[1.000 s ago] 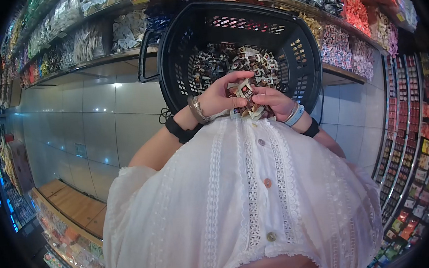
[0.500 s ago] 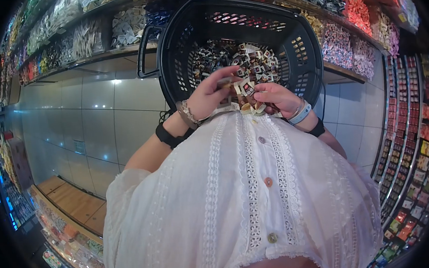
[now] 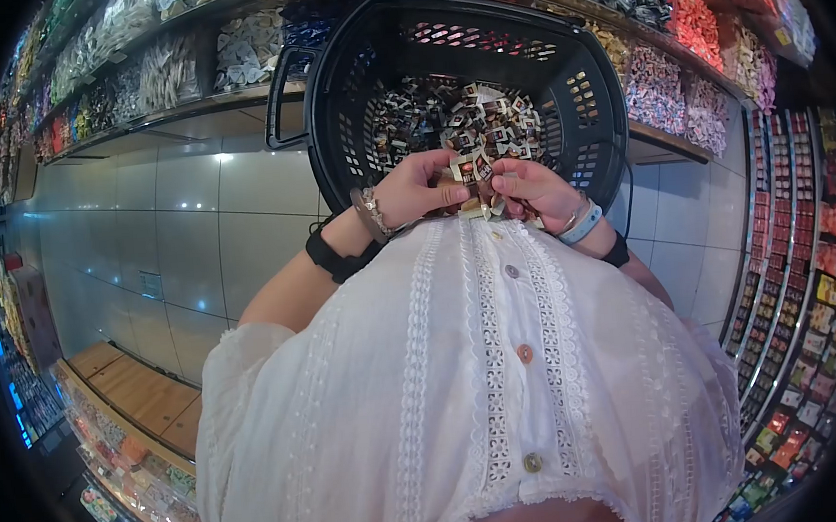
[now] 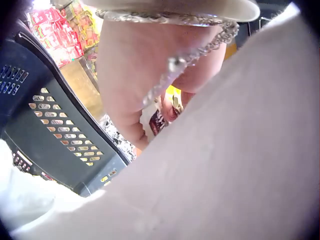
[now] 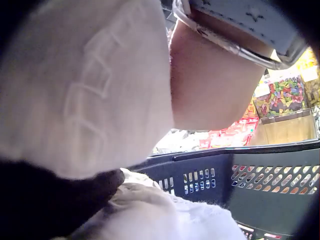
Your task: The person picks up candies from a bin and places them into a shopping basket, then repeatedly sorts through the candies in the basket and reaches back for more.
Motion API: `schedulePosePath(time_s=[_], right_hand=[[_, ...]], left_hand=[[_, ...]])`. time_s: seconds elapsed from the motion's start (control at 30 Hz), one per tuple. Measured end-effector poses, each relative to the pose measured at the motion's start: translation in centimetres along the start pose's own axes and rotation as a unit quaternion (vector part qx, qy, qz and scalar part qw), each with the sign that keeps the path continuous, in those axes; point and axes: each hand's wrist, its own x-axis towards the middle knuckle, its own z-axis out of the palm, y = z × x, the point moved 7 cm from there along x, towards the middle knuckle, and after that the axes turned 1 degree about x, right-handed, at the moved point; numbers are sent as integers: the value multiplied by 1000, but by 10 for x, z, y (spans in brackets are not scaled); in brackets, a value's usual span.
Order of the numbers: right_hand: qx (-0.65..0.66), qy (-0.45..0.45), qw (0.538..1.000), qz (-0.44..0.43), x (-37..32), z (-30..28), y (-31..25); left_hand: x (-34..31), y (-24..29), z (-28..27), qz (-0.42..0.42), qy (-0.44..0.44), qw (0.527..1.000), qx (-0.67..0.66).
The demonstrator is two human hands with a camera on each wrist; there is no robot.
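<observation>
My left hand [image 3: 411, 192] and right hand [image 3: 544, 196] meet over the near rim of a black shopping basket [image 3: 578, 56], close against a white blouse [image 3: 463, 355]. Between them is a cluster of small wrapped candies [image 3: 477, 202] in cream and dark brown. Thumb and fingers of the left hand pinch a wrapped candy [image 3: 463, 169], also seen as a dark and white wrapper [image 4: 157, 121] in the left wrist view. The right hand's thumb and forefinger grip another candy [image 3: 486, 171] beside it. Cloth hides the right fingers in the right wrist view.
More wrapped candies [image 3: 500, 119] cover the basket floor. A basket handle [image 3: 281, 106] sticks out at the left. Shelves of bagged sweets [image 3: 173, 79] run behind, a packed rack [image 3: 787, 264] stands right, and a wooden ledge [image 3: 141, 392] lies low left.
The left hand lifted off the candy cluster half a second ago, fingers raised, and has come back to pinch a candy beside the right hand. The right hand has barely moved.
</observation>
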Motion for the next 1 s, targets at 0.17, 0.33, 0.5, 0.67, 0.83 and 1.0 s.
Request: schedulePosePath(time_s=[0.17,0.33,0.5,0.67,0.83,1.0], right_hand=[[20,12,1000,-3,2,-3,5],[14,49,996,-68,-3,0,-2],[24,54,994,-88,-5,6,-7],[25,79,990,-113,-5,8,-12],[6,92,986,-141,-4,4,-13],[-6,94,985,-143,-5,4,-14]], left_hand=[[0,-3,2,4,8,998,-57],[0,-1,2,-2,10,998,-61],[3,4,3,12,17,996,-88],[7,-3,5,-3,7,997,-73],[6,0,7,1,12,997,-75],[6,1,11,3,-18,996,-89]])
